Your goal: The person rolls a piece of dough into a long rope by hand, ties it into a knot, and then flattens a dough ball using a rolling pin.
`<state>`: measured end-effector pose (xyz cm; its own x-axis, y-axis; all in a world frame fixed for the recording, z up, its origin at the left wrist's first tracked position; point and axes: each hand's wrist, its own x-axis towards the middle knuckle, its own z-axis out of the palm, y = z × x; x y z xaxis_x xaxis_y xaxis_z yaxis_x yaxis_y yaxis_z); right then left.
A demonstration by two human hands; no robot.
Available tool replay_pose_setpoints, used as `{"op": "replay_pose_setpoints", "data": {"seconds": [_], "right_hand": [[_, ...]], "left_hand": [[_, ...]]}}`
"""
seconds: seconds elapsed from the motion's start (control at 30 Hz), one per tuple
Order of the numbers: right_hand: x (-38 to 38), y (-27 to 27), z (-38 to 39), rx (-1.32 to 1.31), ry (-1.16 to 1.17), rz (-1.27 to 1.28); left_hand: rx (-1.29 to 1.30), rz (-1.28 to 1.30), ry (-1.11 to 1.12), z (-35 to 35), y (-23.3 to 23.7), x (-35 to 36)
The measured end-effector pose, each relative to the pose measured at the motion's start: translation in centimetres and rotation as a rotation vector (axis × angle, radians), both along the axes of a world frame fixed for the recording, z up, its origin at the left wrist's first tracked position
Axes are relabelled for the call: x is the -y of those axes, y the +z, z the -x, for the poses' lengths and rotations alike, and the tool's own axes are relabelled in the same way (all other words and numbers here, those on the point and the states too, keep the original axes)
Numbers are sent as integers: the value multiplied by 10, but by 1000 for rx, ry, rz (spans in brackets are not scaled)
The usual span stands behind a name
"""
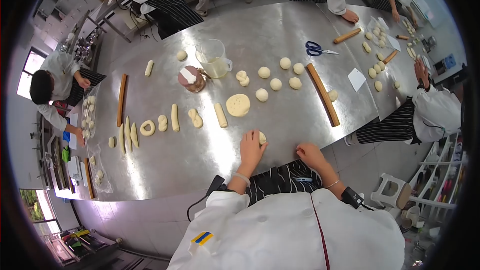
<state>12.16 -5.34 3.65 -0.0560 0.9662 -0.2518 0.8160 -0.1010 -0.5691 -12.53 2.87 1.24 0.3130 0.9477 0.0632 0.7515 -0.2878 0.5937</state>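
On the steel table (195, 170), my left hand (251, 149) is curled over a small dough piece (262, 138), which shows at its right side. My right hand (311, 154) rests at the table's near edge with its fingers curled under, so what they hold, if anything, is hidden. Just beyond my left hand lies a flat round of dough (238, 105), with a dough roll (220, 115) to its left. Several dough balls (275, 84) sit farther back, beside a knotted piece (242, 78). Shaped dough, including a ring (147, 128) and a long stick (175, 117), lies to the left.
A clear jug (212, 60) and a lidded container (192, 80) stand mid-table. Rolling pins (322, 94) (121, 100), blue scissors (320, 49) and a white scraper (356, 79) lie around. Co-workers (55, 82) (430, 105) stand at both sides and across the table.
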Motion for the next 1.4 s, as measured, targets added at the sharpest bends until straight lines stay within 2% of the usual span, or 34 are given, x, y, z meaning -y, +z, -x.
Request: {"op": "replay_pose_setpoints", "data": {"seconds": [0.07, 0.13, 0.2, 0.23, 0.27, 0.43, 0.5, 0.53, 0.6, 0.67, 0.73, 0.77, 0.83, 0.87, 0.93, 1.03, 1.07, 1.13, 1.17, 1.2, 1.23, 1.27, 1.33, 1.4], "right_hand": [[9, 6, -5, -69, -10, 47], [15, 10, -11, -87, -32, -11], [17, 14, -24, -103, -46, -78], [17, 15, -30, -134, -119, -80], [15, 16, -35, -170, -188, -83], [-3, 15, -65, -114, -125, -256], [-18, 6, -62, -91, -109, -317], [-28, -1, -55, -86, -79, -261], [-46, -17, -40, -95, -55, -207], [-63, -29, -32, 3, -123, -453], [-80, 6, -46, 351, -332, -573], [-84, 2, -58, 350, -333, -566], [-87, -10, -89, 468, -541, -447], [-86, -12, -98, 471, -543, -454], [-83, -15, -115, 448, -540, -141], [-88, -57, -136, 446, -468, -282], [-90, -55, -140, 451, -476, -293], [-93, -54, -145, 150, -479, -283], [-91, -51, -146, 148, -483, -294], [-88, -48, -146, -6, -496, -386], [-85, -46, -146, -160, -502, -477], [-82, -39, -145, -165, -498, -486], [-67, -25, -138, -677, -661, -177], [-43, -14, -130, -708, -647, -117]], "left_hand": [[47, 20, -13, -12, -6, -3], [97, 38, -32, -30, -10, -2], [307, -20, -92, -53, 5, -1], [309, -29, -94, -65, 7, 0], [224, -62, -135, -78, 6, 1], [-3, -119, -174, -88, -5, 29], [111, -84, -15, -77, -8, 42], [97, -81, -13, -70, -9, 49], [113, -49, 165, -57, -8, 62], [48, -49, 175, -51, -4, 68], [101, -7, 153, -52, -3, 73], [104, -52, 136, -57, 6, 71], [115, -45, 106, -71, 9, 58], [129, -44, 77, -79, 9, 50], [128, -57, 74, -98, 6, 35], [-11, -79, -2, -119, -4, 18], [-4, -91, -8, -121, -5, 14], [84, 91, -68, -118, -5, 6], [157, 124, -39, -116, 0, 5], [155, 112, -41, -116, 2, 4], [247, 147, 34, -115, 4, 5], [339, 184, 112, -115, 4, 6], [247, 215, 103, -110, -1, 10], [153, 254, 109, -102, -14, 17]]}}
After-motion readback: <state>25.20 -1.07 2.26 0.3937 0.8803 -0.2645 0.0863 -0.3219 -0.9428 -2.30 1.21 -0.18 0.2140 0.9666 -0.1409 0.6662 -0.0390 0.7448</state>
